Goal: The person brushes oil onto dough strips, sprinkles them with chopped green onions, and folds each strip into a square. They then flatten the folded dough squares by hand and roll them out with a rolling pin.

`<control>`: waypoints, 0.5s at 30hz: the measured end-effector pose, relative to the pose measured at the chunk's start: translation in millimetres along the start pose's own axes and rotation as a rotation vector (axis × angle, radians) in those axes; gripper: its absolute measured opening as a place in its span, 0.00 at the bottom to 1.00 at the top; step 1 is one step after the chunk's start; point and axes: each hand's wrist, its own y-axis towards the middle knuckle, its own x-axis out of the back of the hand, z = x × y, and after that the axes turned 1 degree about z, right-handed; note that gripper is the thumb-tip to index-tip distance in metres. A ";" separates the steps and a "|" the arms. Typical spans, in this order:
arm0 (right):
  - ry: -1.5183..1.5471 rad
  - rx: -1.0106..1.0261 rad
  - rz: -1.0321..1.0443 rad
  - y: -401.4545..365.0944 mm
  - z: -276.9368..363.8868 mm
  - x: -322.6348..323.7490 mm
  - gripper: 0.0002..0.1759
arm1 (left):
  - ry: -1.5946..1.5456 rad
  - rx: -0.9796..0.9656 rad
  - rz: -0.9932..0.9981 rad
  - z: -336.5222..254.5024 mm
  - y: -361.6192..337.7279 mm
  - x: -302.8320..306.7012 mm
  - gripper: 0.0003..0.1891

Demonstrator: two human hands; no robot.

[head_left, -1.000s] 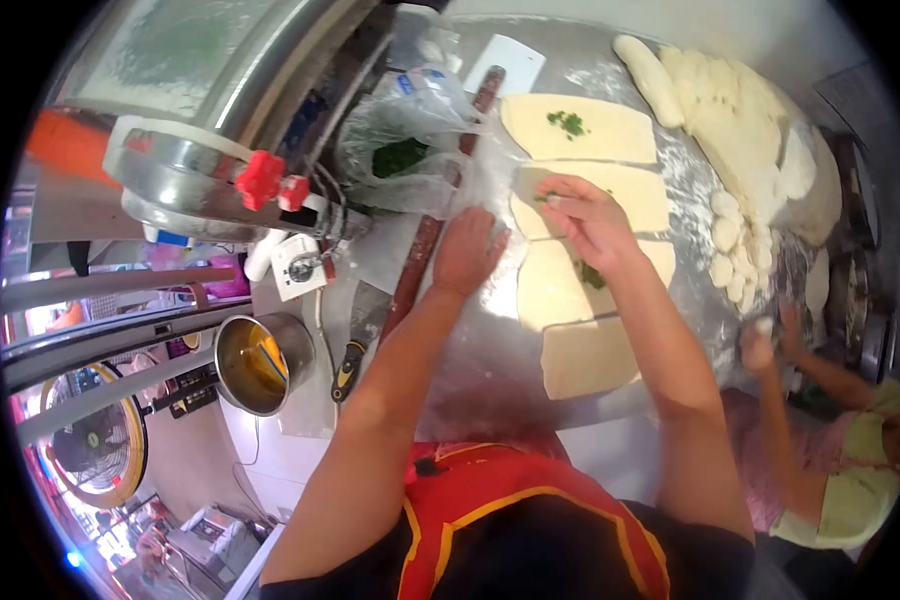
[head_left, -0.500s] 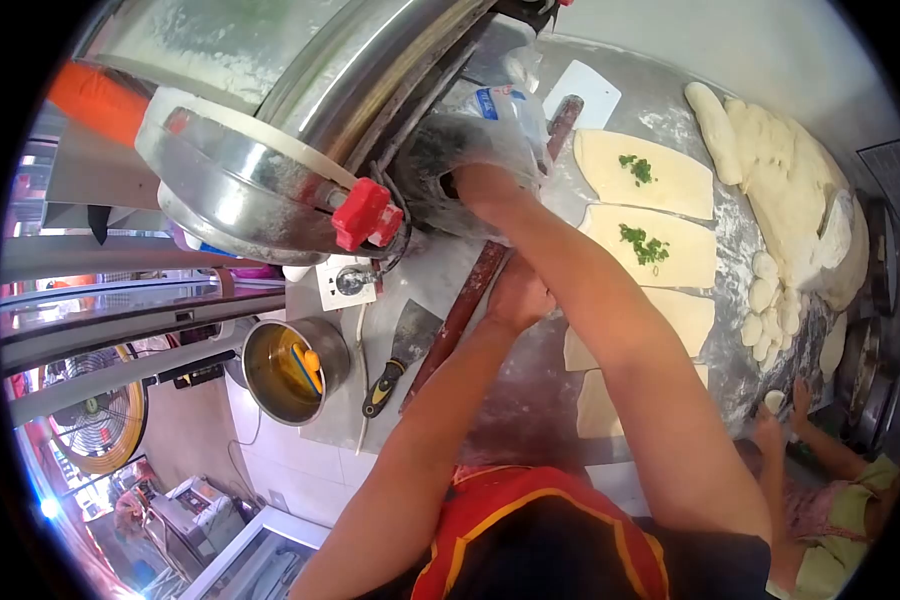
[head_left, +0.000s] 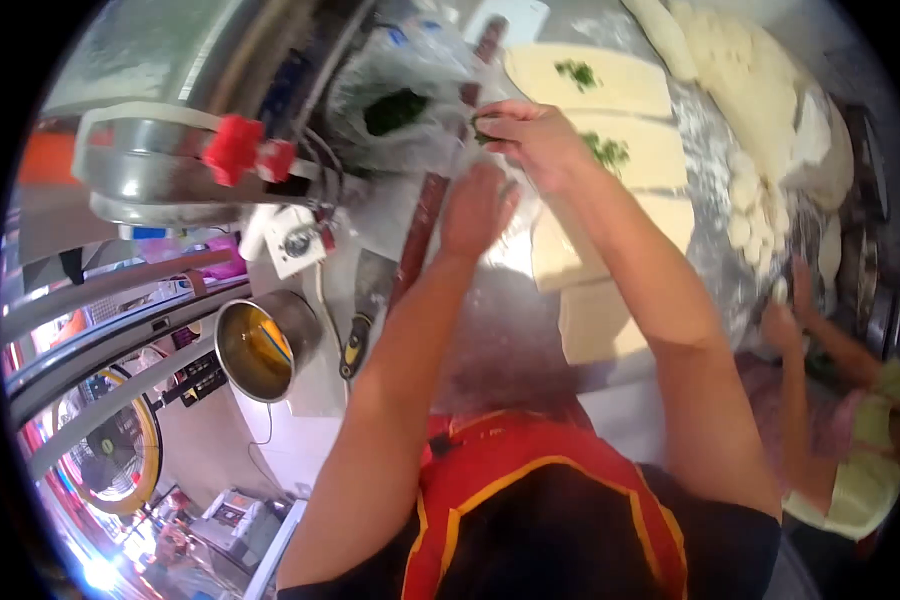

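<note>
My right hand (head_left: 550,145) is closed in a pinch on chopped green onion (head_left: 482,128), just right of an open plastic bag (head_left: 355,145) with more dark greens (head_left: 395,112) inside. Flat dough sheets lie in a column: the top sheet (head_left: 625,92) and the second sheet (head_left: 660,155) each bear a small pile of greens. The third sheet (head_left: 660,225) and the lowest sheet (head_left: 595,320) are plain. My left hand (head_left: 478,215) is low over the table beside a dark red rolling pin (head_left: 422,230); its fingers are blurred.
A scraper (head_left: 358,335) lies left of my left forearm, near a metal pot (head_left: 255,350) with yellow liquid. A machine with a red knob (head_left: 233,150) stands upper left. At right are a large dough mass (head_left: 760,90), small dough pieces (head_left: 750,215) and another person's hands (head_left: 785,315).
My right hand has come out of the plastic bag and moved right, now pinching greens. The bag's mouth shows. My left hand has shifted up and left in view, and the whole view has shifted.
</note>
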 end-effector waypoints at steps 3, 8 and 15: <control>-0.124 0.006 -0.178 -78.0 7.1 42.9 0.11 | -0.080 0.000 0.008 -5.7 2.7 5.8 0.12; -0.363 -0.033 -0.414 -188.4 -28.9 115.8 0.09 | -0.070 -0.018 -0.003 -6.8 6.2 8.7 0.12; -0.818 0.218 -0.506 -262.4 -101.7 117.9 0.12 | -0.054 -0.048 -0.035 -9.2 4.9 8.1 0.13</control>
